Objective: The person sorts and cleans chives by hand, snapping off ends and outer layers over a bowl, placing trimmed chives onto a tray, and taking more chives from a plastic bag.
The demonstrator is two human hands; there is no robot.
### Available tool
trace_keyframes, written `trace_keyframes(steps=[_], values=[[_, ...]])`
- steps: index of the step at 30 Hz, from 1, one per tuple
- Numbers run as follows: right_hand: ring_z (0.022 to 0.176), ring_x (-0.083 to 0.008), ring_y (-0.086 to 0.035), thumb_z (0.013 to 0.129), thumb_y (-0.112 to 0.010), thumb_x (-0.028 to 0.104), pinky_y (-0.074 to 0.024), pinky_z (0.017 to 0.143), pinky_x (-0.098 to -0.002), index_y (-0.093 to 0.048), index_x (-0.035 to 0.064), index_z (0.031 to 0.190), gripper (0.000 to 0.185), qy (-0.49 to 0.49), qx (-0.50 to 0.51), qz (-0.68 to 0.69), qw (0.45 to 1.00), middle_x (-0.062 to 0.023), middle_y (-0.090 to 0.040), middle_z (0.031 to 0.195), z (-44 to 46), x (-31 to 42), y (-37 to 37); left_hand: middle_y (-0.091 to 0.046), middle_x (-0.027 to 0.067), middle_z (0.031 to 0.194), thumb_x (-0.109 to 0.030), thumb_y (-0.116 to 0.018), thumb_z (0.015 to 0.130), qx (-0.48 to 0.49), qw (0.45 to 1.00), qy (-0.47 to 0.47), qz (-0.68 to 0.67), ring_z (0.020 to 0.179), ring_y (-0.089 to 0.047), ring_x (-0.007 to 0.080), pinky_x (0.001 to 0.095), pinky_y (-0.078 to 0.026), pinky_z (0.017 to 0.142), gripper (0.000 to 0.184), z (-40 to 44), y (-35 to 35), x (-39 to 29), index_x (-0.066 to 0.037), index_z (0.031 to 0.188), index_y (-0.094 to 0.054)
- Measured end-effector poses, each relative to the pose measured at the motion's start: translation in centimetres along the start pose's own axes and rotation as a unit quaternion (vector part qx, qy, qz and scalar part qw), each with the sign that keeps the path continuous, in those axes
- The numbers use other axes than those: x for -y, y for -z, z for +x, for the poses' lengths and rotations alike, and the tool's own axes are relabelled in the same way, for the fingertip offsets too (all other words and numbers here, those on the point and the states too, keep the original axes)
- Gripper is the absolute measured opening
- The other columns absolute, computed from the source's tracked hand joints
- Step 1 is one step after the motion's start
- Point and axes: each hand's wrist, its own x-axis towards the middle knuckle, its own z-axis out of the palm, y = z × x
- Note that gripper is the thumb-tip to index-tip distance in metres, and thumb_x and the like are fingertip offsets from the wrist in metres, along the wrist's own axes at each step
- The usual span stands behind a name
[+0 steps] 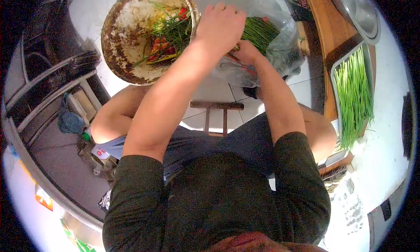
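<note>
My left hand is over the right rim of a worn, rust-stained round pan, fingers curled down and their grip hidden. Just below and right of it, my right hand is closed at the edge of a clear plastic bag; what it grips is too small to make out. Long thin green stems lie in the bag beside both hands. Inside the pan are loose green trimmings with red and yellow bits.
At the right, a metal tray holds long green stalks on a wooden surface. A metal bowl is at the upper right. Between my knees is a small wooden frame. Dark shelving stands at the left.
</note>
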Motion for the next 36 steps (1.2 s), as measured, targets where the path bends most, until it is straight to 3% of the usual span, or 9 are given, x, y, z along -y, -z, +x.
trace_keyframes(steps=[10, 15, 17, 21, 24, 27, 30, 33, 36], values=[[0.097, -0.0354, -0.063, 0.073, -0.077, 0.031, -0.0479, 0.086, -0.0389, -0.065, 0.0068, 0.111, 0.047, 0.001, 0.06, -0.033, 0.998, -0.0189, -0.067, 0.105, 0.0, 1.8, -1.5, -0.063, 0.0086, 0.095, -0.009, -0.056, 0.077, 0.018, 1.0, 0.014, -0.01, 0.096, -0.06, 0.0277, 0.0411, -0.049, 0.079, 0.02, -1.1, 0.0, 0.0, -0.009, 0.096, -0.062], [0.091, -0.0357, -0.064, 0.076, -0.075, 0.03, -0.0487, 0.082, -0.0389, -0.066, 0.0051, 0.108, 0.041, -0.039, -0.062, -0.022, 0.997, -0.0173, -0.068, 0.101, -2.9, 1.9, -1.2, -0.063, 0.0106, 0.093, -0.01, -0.057, 0.078, 0.013, 0.998, 0.034, -0.057, 0.094, -0.061, 0.0311, 0.0426, -0.05, 0.08, 0.021, -0.9, 0.5, -0.3, -0.007, 0.098, -0.064], [0.092, -0.0365, -0.064, 0.075, -0.073, 0.029, -0.0499, 0.081, -0.0415, -0.065, 0.0047, 0.107, 0.041, -0.03, -0.086, -0.004, 0.996, -0.0187, -0.068, 0.1, -3.4, 0.3, -1.4, -0.064, 0.0127, 0.094, -0.011, -0.055, 0.082, -0.028, 0.986, 0.054, -0.156, 0.092, -0.061, 0.0334, 0.0431, -0.05, 0.081, 0.022, -1.0, 0.6, -1.0, -0.006, 0.102, -0.064], [0.091, -0.0369, -0.064, 0.078, -0.07, 0.024, -0.0503, 0.08, -0.0433, -0.063, 0.0036, 0.106, 0.035, -0.05, -0.115, 0.076, 0.989, -0.0202, -0.067, 0.099, -5.8, 0.8, 0.4, -0.066, 0.017, 0.097, -0.012, -0.049, 0.089, -0.055, 0.909, 0.149, -0.385, 0.092, -0.062, 0.0365, 0.0429, -0.05, 0.081, 0.025, -2.8, 0.5, -3.5, -0.003, 0.108, -0.063], [0.089, -0.0367, -0.064, 0.08, -0.069, 0.022, -0.0502, 0.078, -0.043, -0.063, 0.003, 0.104, 0.031, -0.096, -0.103, 0.114, 0.983, -0.0206, -0.067, 0.097, -7.5, 2.7, 2.6, -0.064, 0.021, 0.105, -0.011, -0.045, 0.09, 0.062, 0.799, 0.251, -0.542, 0.101, -0.06, 0.0352, 0.043, -0.048, 0.088, 0.028, -4.6, -1.9, -4.8, 0.0, 0.109, -0.062], [0.08, -0.0243, -0.063, 0.083, -0.069, 0.025, -0.0493, 0.075, -0.0362, -0.062, 0.002, 0.106, 0.033, -0.096, -0.1, 0.132, 0.982, -0.0147, -0.068, 0.092, -7.9, 2.3, 3.0, -0.062, 0.0214, 0.114, -0.011, -0.048, 0.087, 0.078, 0.866, 0.221, -0.441, 0.109, -0.057, 0.0344, 0.0422, -0.044, 0.096, 0.03, -7.3, -10.7, -6.1, 0.0, 0.113, -0.061], [0.082, -0.0241, -0.064, 0.085, -0.068, 0.026, -0.0495, 0.076, -0.0353, -0.062, 0.0035, 0.106, 0.031, -0.059, -0.101, 0.038, 0.992, -0.0143, -0.068, 0.092, -7.8, 0.4, 2.7, -0.053, 0.0186, 0.131, -0.013, -0.051, 0.085, 0.016, 0.974, 0.059, -0.219, 0.125, -0.047, 0.0333, 0.0434, -0.036, 0.105, 0.04, -8.4, -15.5, -7.0, -0.003, 0.123, -0.057], [0.083, -0.024, -0.064, 0.085, -0.068, 0.026, -0.0494, 0.076, -0.0344, -0.063, 0.0047, 0.105, 0.03, -0.068, -0.111, 0.059, 0.99, -0.0141, -0.068, 0.093, -9.0, 0.9, 3.1, -0.036, 0.0168, 0.147, -0.016, -0.052, 0.083, 0.068, 0.996, 0.002, -0.054, 0.138, -0.029, 0.0325, 0.0461, -0.026, 0.112, 0.051, -9.1, -16.9, -7.0, -0.003, 0.133, -0.049], [0.085, -0.0239, -0.064, 0.084, -0.069, 0.028, -0.0492, 0.078, -0.034, -0.064, 0.0049, 0.105, 0.031, -0.043, -0.123, 0.053, 0.99, -0.014, -0.068, 0.094, -9.2, 1.1, 3.2, -0.021, 0.0142, 0.155, -0.022, -0.054, 0.085, 0.092, 0.99, -0.075, -0.077, 0.144, -0.015, 0.034, 0.0544, -0.012, 0.115, 0.054, -8.6, -18.0, -7.1, -0.002, 0.134, -0.047]])
